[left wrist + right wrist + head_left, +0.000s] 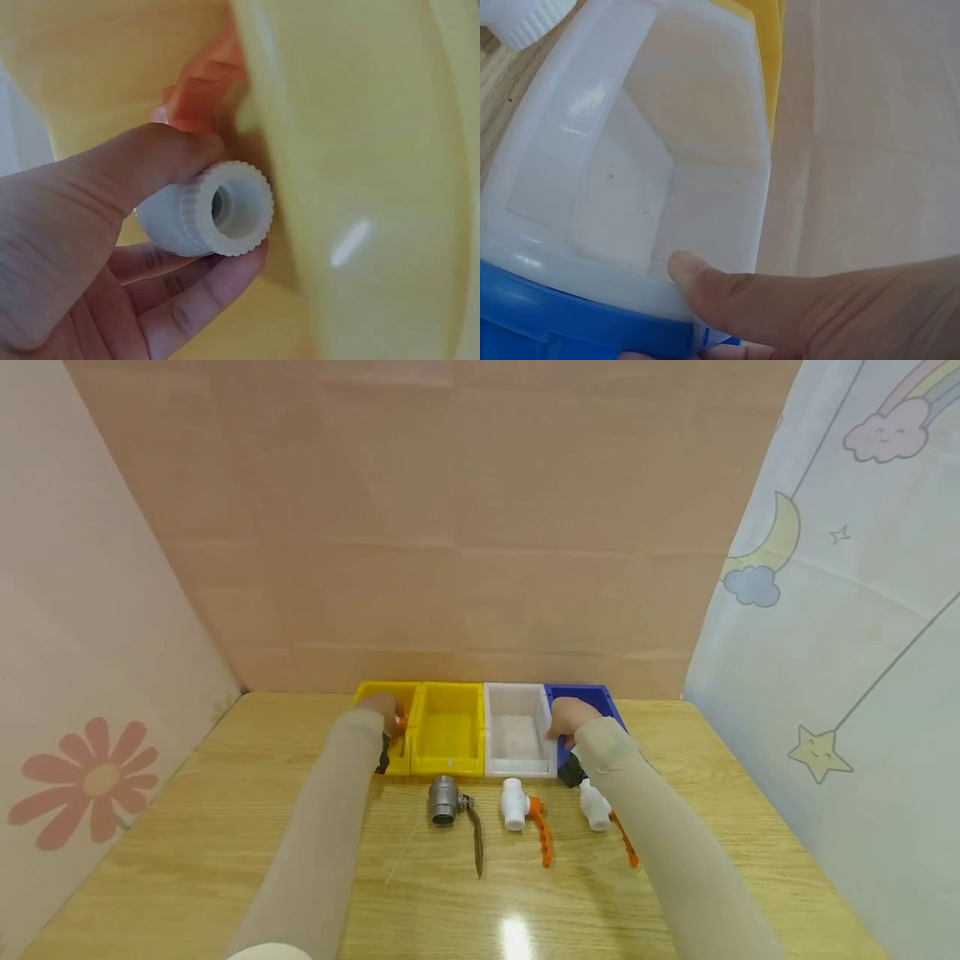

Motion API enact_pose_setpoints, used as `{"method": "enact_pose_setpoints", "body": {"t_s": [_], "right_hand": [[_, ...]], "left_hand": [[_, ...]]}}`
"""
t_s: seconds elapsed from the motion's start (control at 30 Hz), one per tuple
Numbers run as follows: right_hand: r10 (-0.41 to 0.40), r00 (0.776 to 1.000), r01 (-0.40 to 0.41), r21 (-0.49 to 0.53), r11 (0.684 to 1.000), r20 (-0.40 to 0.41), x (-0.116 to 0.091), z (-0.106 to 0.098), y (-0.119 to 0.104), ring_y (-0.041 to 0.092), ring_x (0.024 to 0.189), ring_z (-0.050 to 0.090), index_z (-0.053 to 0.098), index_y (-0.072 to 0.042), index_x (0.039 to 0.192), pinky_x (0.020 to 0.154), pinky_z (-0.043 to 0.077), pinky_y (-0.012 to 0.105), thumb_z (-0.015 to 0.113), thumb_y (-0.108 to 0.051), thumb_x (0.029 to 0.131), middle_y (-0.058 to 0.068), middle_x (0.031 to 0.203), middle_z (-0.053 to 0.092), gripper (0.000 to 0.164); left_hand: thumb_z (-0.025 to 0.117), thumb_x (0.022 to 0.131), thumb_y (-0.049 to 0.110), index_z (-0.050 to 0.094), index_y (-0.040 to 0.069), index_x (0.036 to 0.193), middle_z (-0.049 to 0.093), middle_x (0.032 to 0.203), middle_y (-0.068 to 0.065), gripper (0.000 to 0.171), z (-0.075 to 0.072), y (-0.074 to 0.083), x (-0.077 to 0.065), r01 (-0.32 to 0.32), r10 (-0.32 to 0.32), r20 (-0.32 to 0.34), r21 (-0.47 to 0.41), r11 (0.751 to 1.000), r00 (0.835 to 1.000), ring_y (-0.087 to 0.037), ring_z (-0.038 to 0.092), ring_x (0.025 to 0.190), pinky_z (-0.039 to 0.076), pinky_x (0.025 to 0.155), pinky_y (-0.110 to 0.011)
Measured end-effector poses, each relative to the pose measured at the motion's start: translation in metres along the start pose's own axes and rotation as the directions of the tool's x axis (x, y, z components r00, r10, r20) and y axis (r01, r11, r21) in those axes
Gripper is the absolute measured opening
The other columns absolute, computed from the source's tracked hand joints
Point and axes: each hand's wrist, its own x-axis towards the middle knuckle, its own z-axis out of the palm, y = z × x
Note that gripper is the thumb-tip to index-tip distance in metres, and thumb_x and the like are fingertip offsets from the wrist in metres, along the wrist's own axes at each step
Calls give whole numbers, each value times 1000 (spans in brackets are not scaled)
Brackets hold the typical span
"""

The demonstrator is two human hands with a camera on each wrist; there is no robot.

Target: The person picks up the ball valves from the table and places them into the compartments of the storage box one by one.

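Note:
In the head view my left hand (384, 706) is inside the leftmost yellow bin (362, 693). It grips a white plastic ball valve (169, 219) with an orange lever handle (206, 82); the thumb lies on top and the fingers underneath. The valve's ribbed open end is close beside the bin's wall. My right hand (572, 718) is at the join between the white bin (592, 97) and the blue bin (570, 319). Its thumb (720, 296) hooks over into the white bin, and the fingers, mostly hidden, lie on the blue side, pinching the two adjoining walls.
Between the left bin and the white bin stands a second yellow bin (450, 727). In front lie a metal ball valve (443, 800) with a long lever, a white valve (514, 804) with an orange handle, and another white valve (595, 807) beside my right forearm. A pink backdrop (465, 568) rises behind.

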Motion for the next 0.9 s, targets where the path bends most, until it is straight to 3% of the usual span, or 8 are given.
{"method": "enact_pose_setpoints", "body": {"t_s": [0.13, 0.4, 0.5, 0.67, 0.9], "right_hand": [[0, 1000, 0, -2, 1000, 2, 0, 0, -1, 12, 45, 54, 65, 0, 87, 46, 46, 22, 71, -18, 82, 14, 77, 64, 19], [-6, 1000, 6, 6, 1000, 3, 0, 0, 0, 13, 47, 55, 65, 0, 89, 45, 46, 22, 71, -18, 82, 13, 75, 63, 20], [-8, 1000, 8, -1, 1000, -1, 0, 0, 0, 13, 46, 54, 65, 0, 88, 46, 47, 22, 70, -17, 82, 13, 74, 64, 18], [-10, 1000, 10, -1, 1000, -5, -1, -1, 0, 13, 47, 54, 65, 0, 88, 45, 46, 21, 70, -17, 82, 14, 77, 64, 18], [6, 1000, -6, -2, 1000, 3, -1, -1, 0, 17, 55, 60, 65, 0, 91, 46, 46, 21, 70, -18, 83, 13, 79, 64, 20]], "left_hand": [[64, 88, 23, 63, 11, 116, 61, 113, -8, 31, 1, 0, -2, -26, 27, -9, 59, 998, 1000, -23, 54, 100, 45, 85, -39], [62, 88, 18, 63, 11, 115, 62, 110, -8, 27, -3, 8, -14, -15, 15, 0, 63, 998, 1000, -23, 55, 96, 46, 84, -40], [64, 87, 19, 65, 11, 109, 63, 105, -7, 24, -3, 7, -12, -36, 36, -5, 75, 997, 999, -22, 54, 92, 45, 83, -39], [67, 85, 20, 65, 12, 107, 63, 103, -6, 24, 1, 3, 1, -20, 20, -4, 53, 998, 1000, -22, 54, 89, 45, 80, -38], [64, 87, 13, 65, 13, 103, 61, 92, -3, 17, 1, 10, -9, 3, -3, -3, 42, 999, 1000, -21, 54, 85, 45, 70, -33]]}}
